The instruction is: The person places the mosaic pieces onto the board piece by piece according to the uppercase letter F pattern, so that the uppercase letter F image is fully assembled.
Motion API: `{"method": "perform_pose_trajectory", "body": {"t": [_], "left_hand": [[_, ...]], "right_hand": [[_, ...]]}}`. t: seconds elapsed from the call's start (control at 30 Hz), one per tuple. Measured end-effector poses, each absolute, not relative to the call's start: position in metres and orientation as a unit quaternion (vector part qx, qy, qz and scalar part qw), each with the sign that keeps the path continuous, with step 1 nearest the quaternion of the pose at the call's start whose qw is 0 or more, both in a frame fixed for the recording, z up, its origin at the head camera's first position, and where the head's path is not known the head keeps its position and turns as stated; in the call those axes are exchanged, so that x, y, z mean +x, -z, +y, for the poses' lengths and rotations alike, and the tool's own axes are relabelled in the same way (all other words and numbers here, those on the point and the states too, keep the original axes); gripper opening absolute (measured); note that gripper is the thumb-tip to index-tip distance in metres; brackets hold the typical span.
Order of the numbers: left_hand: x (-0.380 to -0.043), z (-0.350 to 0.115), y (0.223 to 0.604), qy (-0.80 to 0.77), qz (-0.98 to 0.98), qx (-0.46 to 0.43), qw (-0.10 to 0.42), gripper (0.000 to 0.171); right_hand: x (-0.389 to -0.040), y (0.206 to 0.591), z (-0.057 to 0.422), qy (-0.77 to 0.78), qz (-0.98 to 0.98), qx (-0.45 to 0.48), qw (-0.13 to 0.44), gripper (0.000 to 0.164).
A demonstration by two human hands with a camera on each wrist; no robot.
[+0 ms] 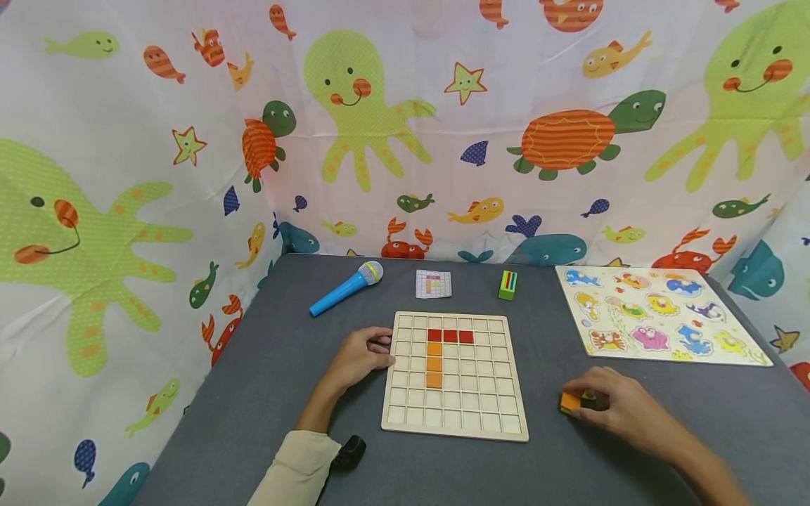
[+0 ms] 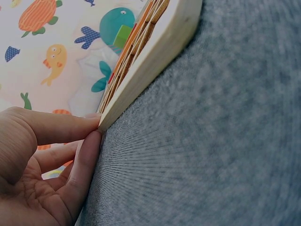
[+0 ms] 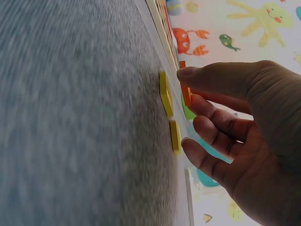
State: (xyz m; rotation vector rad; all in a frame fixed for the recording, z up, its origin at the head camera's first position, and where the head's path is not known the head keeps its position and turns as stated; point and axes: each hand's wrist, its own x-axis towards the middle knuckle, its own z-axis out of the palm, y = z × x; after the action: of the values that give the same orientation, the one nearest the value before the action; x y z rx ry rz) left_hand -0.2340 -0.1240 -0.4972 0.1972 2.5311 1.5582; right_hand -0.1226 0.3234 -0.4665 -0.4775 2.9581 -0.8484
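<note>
A square wooden grid board (image 1: 484, 404) lies flat on the table. Three red tiles (image 1: 450, 336) fill a row near its top, with three orange tiles (image 1: 434, 363) in a column below. My left hand (image 1: 359, 357) touches the board's left edge with thumb and fingertips; the left wrist view shows them against the wooden rim (image 2: 150, 66). To the right of the board, my right hand (image 1: 616, 404) pinches an orange tile (image 3: 186, 87) between thumb and index finger, the other fingers loosely bent. Yellow tiles (image 3: 165, 94) lie on the table close by that hand.
Behind the board lie a small printed pattern card (image 1: 433, 284), a blue toy microphone (image 1: 346, 288) and a green block with coloured stripes (image 1: 508, 285). A sea-animal puzzle board (image 1: 683, 357) lies at the back right. A patterned cloth (image 1: 392, 84) hangs behind the grey table (image 1: 455, 471).
</note>
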Motion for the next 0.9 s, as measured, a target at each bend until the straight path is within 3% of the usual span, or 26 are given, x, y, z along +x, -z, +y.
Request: {"method": "perform_pose_trajectory", "body": {"t": [0.9], "left_hand": [[-0.234,-0.124,0.496,-0.521,0.847,0.068,0.077,0.053]], "right_hand": [[-0.152,0.469,0.249,0.300,0.919,-0.254,0.020,0.031]]}}
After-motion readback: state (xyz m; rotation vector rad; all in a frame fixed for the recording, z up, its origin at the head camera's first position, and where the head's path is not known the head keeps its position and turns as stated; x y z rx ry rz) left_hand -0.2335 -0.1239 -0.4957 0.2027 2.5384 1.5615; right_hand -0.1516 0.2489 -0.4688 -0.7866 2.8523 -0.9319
